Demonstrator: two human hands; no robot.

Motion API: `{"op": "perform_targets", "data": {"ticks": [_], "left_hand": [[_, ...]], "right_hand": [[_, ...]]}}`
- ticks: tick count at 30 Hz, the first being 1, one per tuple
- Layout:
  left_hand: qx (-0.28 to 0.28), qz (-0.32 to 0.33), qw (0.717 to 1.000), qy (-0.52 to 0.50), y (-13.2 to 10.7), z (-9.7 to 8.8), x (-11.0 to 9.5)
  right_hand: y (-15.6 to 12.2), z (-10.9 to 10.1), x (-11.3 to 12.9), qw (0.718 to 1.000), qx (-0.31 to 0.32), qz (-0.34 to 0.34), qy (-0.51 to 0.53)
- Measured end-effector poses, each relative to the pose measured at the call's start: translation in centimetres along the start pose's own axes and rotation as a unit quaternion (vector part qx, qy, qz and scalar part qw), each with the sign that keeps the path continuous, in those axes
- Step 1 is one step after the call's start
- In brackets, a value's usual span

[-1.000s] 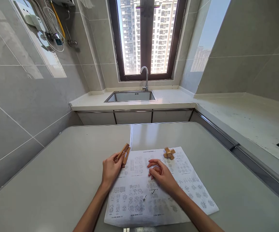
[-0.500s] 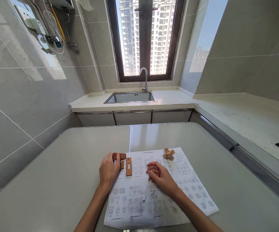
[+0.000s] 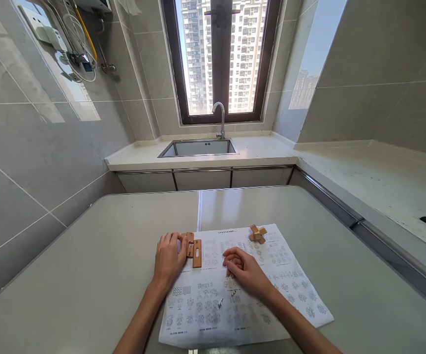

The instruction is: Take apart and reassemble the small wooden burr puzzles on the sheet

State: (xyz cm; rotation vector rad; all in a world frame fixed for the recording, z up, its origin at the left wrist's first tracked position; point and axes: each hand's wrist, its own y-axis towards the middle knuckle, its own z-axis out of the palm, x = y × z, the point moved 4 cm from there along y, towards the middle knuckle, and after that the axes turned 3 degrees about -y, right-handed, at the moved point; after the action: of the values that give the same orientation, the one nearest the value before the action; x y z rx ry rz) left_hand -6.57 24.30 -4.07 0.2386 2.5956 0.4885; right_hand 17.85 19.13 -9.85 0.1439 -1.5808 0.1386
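Observation:
A printed instruction sheet [image 3: 250, 305] lies on the grey table [image 3: 87, 275] in front of me. Two flat wooden puzzle bars [image 3: 194, 249] lie side by side at the sheet's upper left corner. My left hand [image 3: 168, 260] rests beside them, its fingertips touching the left bar. My right hand [image 3: 245, 271] lies on the middle of the sheet with its fingers loosely curled and nothing in them. A small assembled wooden cross puzzle [image 3: 258, 234] sits on the sheet's far edge, beyond my right hand.
Past the table runs a white counter with a steel sink [image 3: 198, 147] and a tap [image 3: 220, 118] under a window. The counter continues along the right wall [image 3: 382, 182]. Grey tiled walls close in on the left.
My left hand has laid the wooden bars down on the sheet's corner and pushed them together side by side. My right hand has hardly moved.

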Motion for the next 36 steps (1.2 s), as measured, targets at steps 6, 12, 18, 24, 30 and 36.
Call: {"op": "perform_targets", "data": {"ticks": [6, 12, 18, 24, 30, 36], "left_hand": [[0.143, 0.146, 0.977, -0.060, -1.1, 1.4, -1.3], [0.162, 0.163, 0.973, -0.027, -1.6, 2.7, -0.2], [0.120, 0.170, 0.978, -0.029, -1.2, 2.0, -1.1], [0.099, 0.204, 0.968, -0.104, -1.9, 1.3, -4.3], [0.193, 0.210, 0.949, -0.132, -3.8, 3.3, -5.5], [0.186, 0.238, 0.943, -0.139, -3.9, 3.3, -5.8]], "right_hand": [[0.0, 0.0, 0.3, 1.000, -0.003, -0.005, 0.002], [0.0, 0.0, 0.4, 1.000, -0.002, -0.003, 0.002], [-0.2, -0.1, 0.7, 1.000, 0.000, -0.004, 0.009], [0.1, -0.1, 0.1, 0.998, -0.013, 0.006, 0.054], [0.7, -1.1, -0.1, 0.985, -0.065, 0.027, 0.159], [1.7, -3.6, -1.8, 0.928, -0.140, 0.065, 0.338]]}}
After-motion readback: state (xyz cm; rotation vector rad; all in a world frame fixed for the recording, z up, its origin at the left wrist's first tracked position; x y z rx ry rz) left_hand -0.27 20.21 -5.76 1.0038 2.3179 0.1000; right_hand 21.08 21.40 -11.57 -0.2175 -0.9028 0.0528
